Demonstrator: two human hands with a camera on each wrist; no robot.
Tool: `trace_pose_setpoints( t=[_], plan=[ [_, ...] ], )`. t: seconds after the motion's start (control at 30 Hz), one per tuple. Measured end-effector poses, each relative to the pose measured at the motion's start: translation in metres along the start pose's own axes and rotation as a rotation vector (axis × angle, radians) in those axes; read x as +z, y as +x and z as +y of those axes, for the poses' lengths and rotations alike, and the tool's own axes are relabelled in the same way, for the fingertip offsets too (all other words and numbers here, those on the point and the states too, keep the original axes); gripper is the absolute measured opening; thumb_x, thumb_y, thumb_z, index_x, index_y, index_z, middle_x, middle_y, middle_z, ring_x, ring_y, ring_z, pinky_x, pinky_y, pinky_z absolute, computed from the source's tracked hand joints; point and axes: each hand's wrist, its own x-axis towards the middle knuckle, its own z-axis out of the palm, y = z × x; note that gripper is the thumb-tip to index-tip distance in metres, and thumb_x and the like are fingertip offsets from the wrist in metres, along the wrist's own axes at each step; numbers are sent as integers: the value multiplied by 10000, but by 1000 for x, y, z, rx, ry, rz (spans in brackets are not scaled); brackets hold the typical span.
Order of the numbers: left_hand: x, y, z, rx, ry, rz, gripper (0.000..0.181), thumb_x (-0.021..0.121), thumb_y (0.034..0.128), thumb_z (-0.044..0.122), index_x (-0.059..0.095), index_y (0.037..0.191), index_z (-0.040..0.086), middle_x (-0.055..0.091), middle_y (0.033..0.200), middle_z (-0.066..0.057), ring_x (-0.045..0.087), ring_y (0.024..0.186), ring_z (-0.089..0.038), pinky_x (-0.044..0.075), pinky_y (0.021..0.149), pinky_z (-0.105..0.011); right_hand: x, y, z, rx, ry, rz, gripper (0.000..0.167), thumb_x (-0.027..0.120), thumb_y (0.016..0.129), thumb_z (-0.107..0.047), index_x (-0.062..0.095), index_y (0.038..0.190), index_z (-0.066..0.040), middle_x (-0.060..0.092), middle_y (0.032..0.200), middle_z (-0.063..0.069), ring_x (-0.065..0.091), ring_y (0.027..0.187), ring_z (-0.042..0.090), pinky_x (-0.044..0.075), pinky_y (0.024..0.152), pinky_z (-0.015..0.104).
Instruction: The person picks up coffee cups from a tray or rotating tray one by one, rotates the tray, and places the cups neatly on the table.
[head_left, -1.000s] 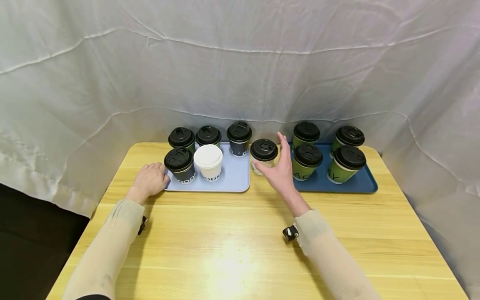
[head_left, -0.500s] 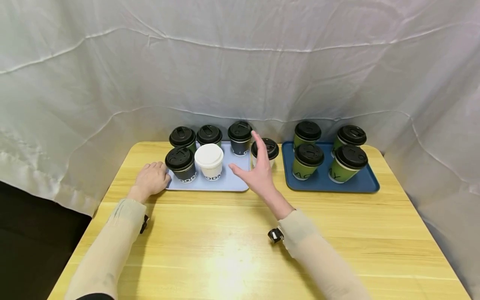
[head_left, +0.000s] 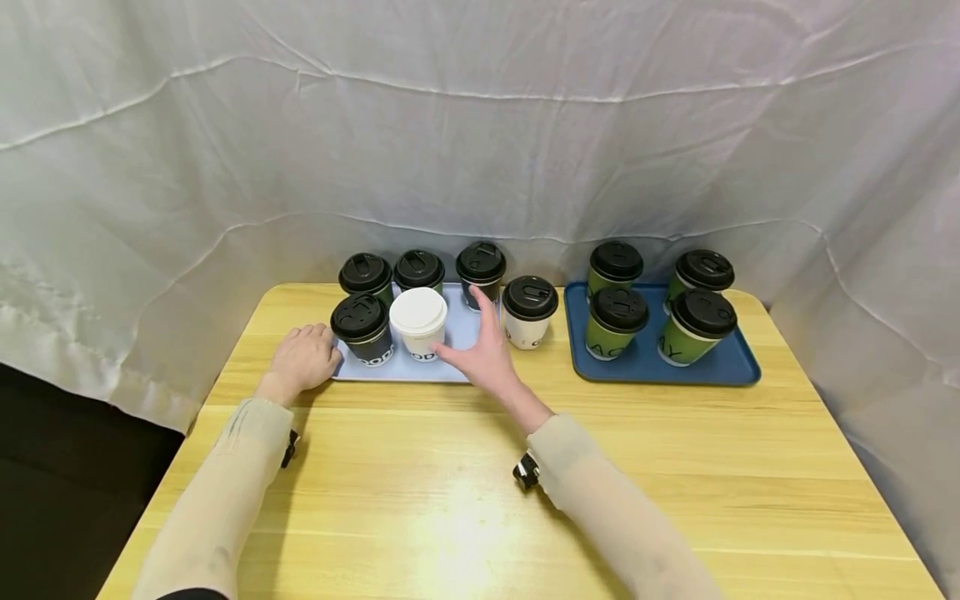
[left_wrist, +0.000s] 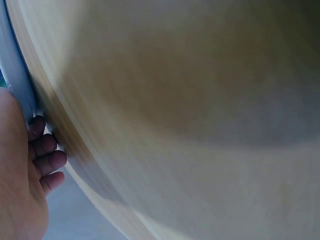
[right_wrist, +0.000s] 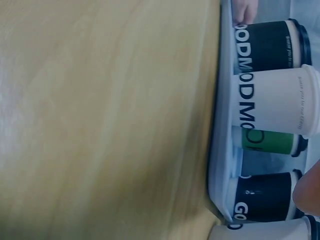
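My left hand rests at the left edge of the light blue tray, fingers bent loosely down. In the left wrist view its fingers lie beside the tray edge. My right hand is spread over the tray's right part, thumb and fingers wide apart with nothing between them. Its thumb overlaps the lower right side of a white paper cup with a white lid; contact cannot be told. Behind the fingers stands a dark cup with a black lid. A white cup with a black lid stands on the table right of the hand.
Also on the light tray are a dark cup and two green cups with black lids at the back. A dark blue tray on the right bears several green cups. A grey curtain hangs behind the wooden table.
My right hand has moved left, off the black-lidded white cup and across to the white-lidded one. That black-lidded cup stays in place between the trays. My left hand keeps its place.
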Motion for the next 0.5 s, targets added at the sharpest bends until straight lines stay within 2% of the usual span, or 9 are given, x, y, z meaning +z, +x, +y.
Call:
trace_pose_setpoints(
  t=[0.3, 0.5],
  plan=[
    [-4, 0, 0, -3, -2, -15, 322, 431, 1003, 227, 542, 1077, -66, 589, 1127, -256, 543, 1124, -453, 399, 1007, -571, 17, 5, 3, 94, 34, -116, 1163, 935, 768, -291, 198, 1638, -61, 324, 1673, 79, 309, 1542, 237, 257, 1236, 411],
    [-4, -2, 1, 5, 5, -8, 298, 446, 993, 218, 548, 1046, -58, 599, 1102, -248, 556, 1101, -453, 411, 991, -569, 27, 6, 3, 140, 52, -138, 1170, 934, 765, -274, 188, 1644, -75, 323, 1669, 97, 316, 1539, 247, 252, 1238, 432]
  ],
)
